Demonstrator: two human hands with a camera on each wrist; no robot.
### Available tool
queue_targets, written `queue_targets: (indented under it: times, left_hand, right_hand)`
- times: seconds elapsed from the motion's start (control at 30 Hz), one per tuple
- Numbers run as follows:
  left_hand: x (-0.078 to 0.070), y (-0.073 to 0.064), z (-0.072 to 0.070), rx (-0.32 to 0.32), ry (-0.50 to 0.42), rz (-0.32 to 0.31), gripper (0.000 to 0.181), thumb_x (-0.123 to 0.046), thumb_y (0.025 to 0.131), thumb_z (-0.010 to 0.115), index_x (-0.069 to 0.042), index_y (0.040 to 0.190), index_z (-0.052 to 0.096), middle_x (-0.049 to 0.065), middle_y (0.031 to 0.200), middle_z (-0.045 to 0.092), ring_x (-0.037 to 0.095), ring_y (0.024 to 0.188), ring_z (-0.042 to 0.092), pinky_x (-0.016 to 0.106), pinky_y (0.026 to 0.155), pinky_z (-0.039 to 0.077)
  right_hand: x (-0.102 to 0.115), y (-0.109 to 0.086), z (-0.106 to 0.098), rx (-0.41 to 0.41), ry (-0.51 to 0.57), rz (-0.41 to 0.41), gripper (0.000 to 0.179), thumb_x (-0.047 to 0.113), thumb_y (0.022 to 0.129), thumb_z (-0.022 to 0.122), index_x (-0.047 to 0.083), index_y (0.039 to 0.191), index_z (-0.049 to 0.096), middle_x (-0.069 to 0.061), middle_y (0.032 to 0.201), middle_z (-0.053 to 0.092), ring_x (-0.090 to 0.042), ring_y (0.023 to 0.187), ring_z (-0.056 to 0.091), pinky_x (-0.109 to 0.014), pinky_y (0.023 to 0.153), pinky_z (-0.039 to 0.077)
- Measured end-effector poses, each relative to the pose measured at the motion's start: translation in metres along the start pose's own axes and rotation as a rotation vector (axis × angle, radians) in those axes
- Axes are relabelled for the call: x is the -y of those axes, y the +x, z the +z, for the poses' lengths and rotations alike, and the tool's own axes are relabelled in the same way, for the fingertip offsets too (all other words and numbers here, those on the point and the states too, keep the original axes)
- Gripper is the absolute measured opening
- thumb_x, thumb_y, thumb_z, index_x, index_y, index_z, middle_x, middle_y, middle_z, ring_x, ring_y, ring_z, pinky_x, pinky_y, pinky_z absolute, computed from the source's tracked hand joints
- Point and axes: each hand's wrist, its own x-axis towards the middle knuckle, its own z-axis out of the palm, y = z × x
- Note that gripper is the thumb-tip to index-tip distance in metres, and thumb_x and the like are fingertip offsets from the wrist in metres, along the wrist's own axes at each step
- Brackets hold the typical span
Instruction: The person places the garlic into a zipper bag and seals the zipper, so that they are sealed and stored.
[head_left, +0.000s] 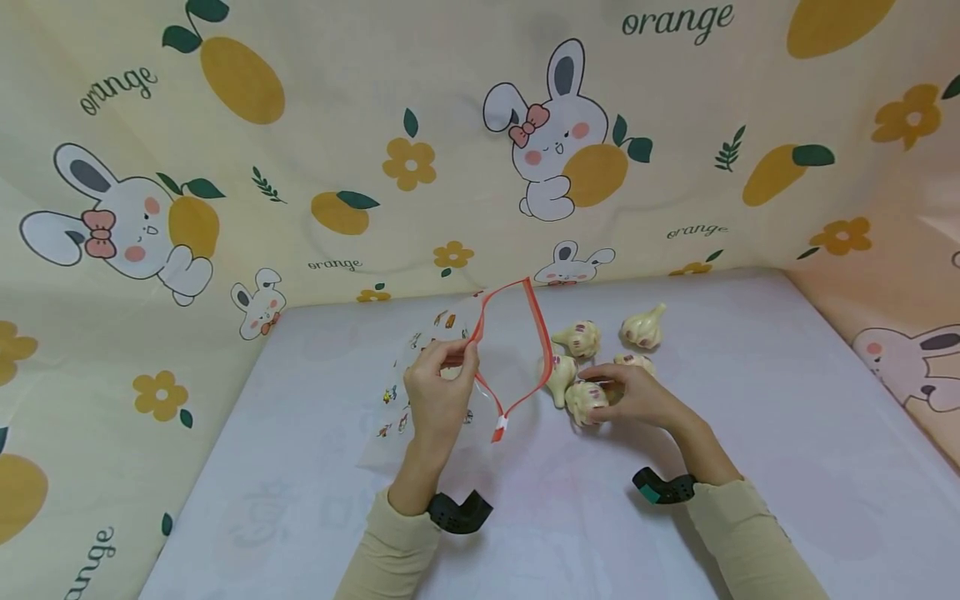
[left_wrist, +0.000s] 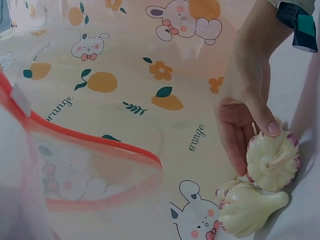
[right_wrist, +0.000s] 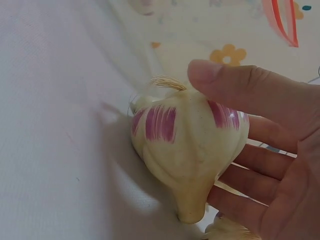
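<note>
In the head view my left hand [head_left: 438, 387] pinches the rim of a clear zip bag [head_left: 390, 446] printed with small colourful figures. Its red zip edge [head_left: 541, 329] gapes wide, and a white-and-red slider [head_left: 501, 423] hangs at the near corner. To the right, my right hand [head_left: 637, 398] grips a garlic bulb [head_left: 585, 407], cream with purple streaks. The right wrist view has the thumb on top of that bulb [right_wrist: 187, 135] near its root tuft, with the fingers curled along its far side and partly hidden behind it.
Several more garlic bulbs lie around the right hand: one against the gripped bulb [head_left: 560, 382], one behind it [head_left: 580, 338], one farther back [head_left: 642, 327] and one partly behind the hand [head_left: 633, 361]. A white cloth [head_left: 300, 433] covers the table; a patterned curtain [head_left: 450, 125] rises behind.
</note>
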Motion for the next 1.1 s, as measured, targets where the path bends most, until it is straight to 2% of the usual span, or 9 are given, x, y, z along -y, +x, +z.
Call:
queue_targets:
  times: [0.17, 0.27, 0.5, 0.73, 0.9, 1.1]
  left_hand:
    - [-0.0005, 0.0004, 0.0003, -0.001, 0.002, 0.006, 0.009, -0.005, 0.085, 0.069, 0.002, 0.089, 0.073, 0.014, 0.077, 0.072, 0.023, 0.069, 0.068, 0.030, 0.068, 0.061]
    - [-0.0009, 0.0006, 0.0003, 0.004, 0.005, 0.001, 0.010, -0.006, 0.086, 0.069, 0.002, 0.090, 0.073, 0.014, 0.077, 0.072, 0.023, 0.070, 0.068, 0.031, 0.069, 0.061]
    - [-0.0007, 0.0011, 0.0006, 0.004, 0.012, 0.006, 0.010, -0.006, 0.086, 0.069, 0.002, 0.090, 0.073, 0.014, 0.077, 0.072, 0.023, 0.070, 0.068, 0.031, 0.069, 0.061]
    - [0.0007, 0.0000, 0.0008, 0.002, 0.022, 0.004, 0.010, -0.006, 0.086, 0.069, 0.002, 0.090, 0.073, 0.013, 0.077, 0.072, 0.023, 0.069, 0.068, 0.031, 0.068, 0.061]
    - [0.0012, -0.0001, 0.0010, 0.002, 0.023, 0.014, 0.010, -0.006, 0.085, 0.069, 0.002, 0.089, 0.073, 0.014, 0.077, 0.072, 0.023, 0.069, 0.068, 0.032, 0.068, 0.061]
    - [0.0001, 0.0002, 0.0007, -0.002, 0.024, 0.038, 0.009, -0.005, 0.085, 0.069, 0.003, 0.088, 0.073, 0.014, 0.076, 0.072, 0.023, 0.069, 0.069, 0.033, 0.067, 0.061]
  right_hand:
    - [-0.0007, -0.0002, -0.0008, 0.004, -0.031, -0.001, 0.063, 0.020, 0.067, 0.087, -0.001, 0.122, 0.062, -0.018, 0.118, 0.068, -0.023, 0.108, 0.062, -0.031, 0.094, 0.052]
    - [-0.0011, -0.0004, -0.0003, 0.012, -0.043, 0.007, 0.066, 0.021, 0.066, 0.088, 0.000, 0.123, 0.062, -0.017, 0.119, 0.068, -0.022, 0.110, 0.062, -0.028, 0.095, 0.051]
    - [-0.0022, 0.0006, 0.0005, 0.023, -0.063, 0.002, 0.066, 0.020, 0.067, 0.087, 0.001, 0.124, 0.060, -0.018, 0.121, 0.067, -0.034, 0.113, 0.061, -0.037, 0.098, 0.051]
    - [-0.0015, 0.0000, 0.0015, 0.014, -0.062, 0.011, 0.063, 0.016, 0.066, 0.087, -0.001, 0.122, 0.062, -0.018, 0.120, 0.068, -0.027, 0.110, 0.062, -0.028, 0.096, 0.050]
    - [0.0001, 0.0003, 0.0015, 0.016, -0.051, 0.016, 0.061, 0.016, 0.068, 0.086, -0.002, 0.121, 0.062, -0.019, 0.119, 0.068, -0.033, 0.110, 0.063, -0.031, 0.095, 0.051]
    - [0.0038, -0.0005, -0.0005, 0.011, -0.035, 0.023, 0.060, 0.017, 0.069, 0.085, -0.002, 0.120, 0.063, -0.019, 0.117, 0.069, -0.034, 0.109, 0.064, -0.032, 0.095, 0.050]
